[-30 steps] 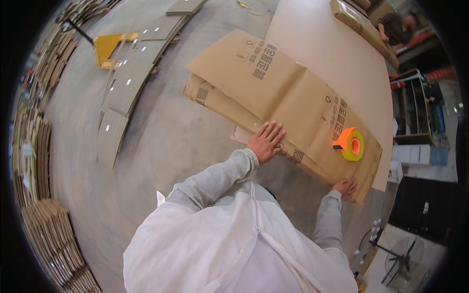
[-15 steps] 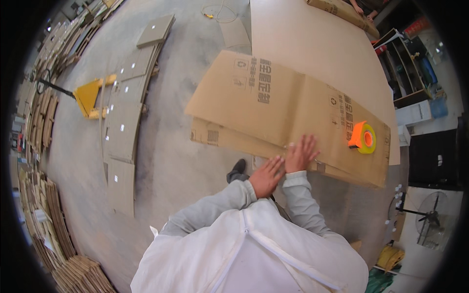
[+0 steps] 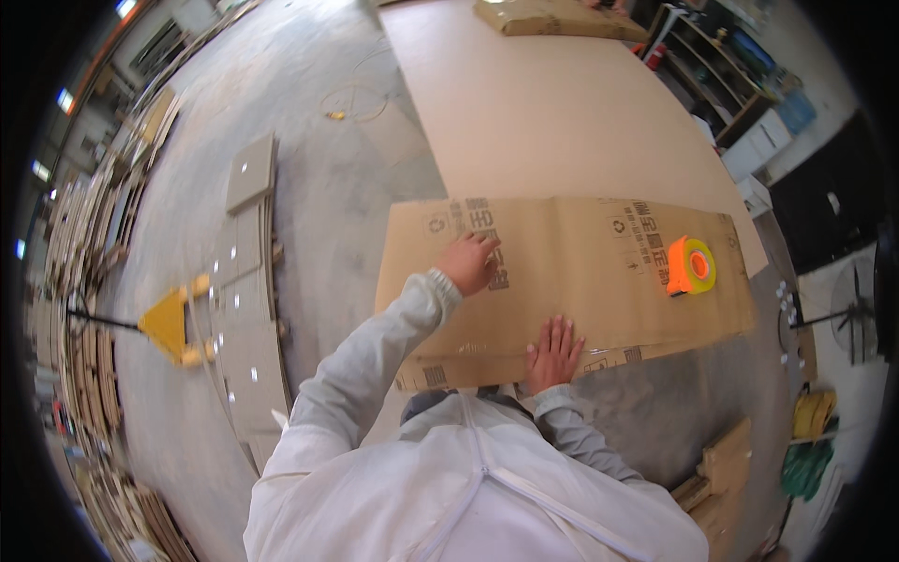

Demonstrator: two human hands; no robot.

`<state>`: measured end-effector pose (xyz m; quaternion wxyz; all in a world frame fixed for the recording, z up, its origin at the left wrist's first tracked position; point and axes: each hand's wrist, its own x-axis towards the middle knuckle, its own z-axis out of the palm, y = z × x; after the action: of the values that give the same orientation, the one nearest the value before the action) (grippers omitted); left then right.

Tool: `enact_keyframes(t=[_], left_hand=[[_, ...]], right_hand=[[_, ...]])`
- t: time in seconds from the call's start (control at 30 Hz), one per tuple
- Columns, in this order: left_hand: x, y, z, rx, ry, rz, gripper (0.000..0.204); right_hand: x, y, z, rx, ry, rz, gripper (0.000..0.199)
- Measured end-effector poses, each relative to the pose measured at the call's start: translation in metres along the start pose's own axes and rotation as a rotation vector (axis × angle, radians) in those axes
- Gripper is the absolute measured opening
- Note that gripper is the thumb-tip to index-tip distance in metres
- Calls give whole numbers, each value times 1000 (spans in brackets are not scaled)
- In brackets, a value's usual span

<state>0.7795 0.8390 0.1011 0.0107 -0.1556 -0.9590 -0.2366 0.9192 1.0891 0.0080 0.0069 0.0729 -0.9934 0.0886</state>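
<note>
A wide, flat cardboard package with dark printing lies in front of me on a large pale board. My left hand is over its left part, beside a printed block, with the fingers loosely bent and apart and nothing held. At the package's near edge, my right hand rests flat with its fingers stretched out. Shiny clear tape runs along that near edge beside it. An orange tape dispenser with a yellow roll lies on the right part of the cardboard.
The pale board surface stretches away beyond the package; another wrapped package lies at its far end, near a person's hand. Stacked panels and a yellow pallet jack stand left. Shelves and a fan are right.
My left hand has moved from the near edge up onto the package's left part. The right hand stays at the near edge, flatter now. The package sits squarer to me, its near flap lying down.
</note>
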Motion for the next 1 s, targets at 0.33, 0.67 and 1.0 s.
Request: enact_keyframes(t=[0.33, 0.67, 1.0], left_hand=[[172, -15, 95, 242, -85, 264, 55], [156, -115, 60, -166, -494, 215, 77], [138, -173, 67, -202, -525, 51, 85]], right_hand=[[-14, -58, 12, 151, 175, 405, 56], [-24, -112, 67, 511, 741, 1124, 78], [-15, -108, 59, 1023, 1025, 1216, 94]])
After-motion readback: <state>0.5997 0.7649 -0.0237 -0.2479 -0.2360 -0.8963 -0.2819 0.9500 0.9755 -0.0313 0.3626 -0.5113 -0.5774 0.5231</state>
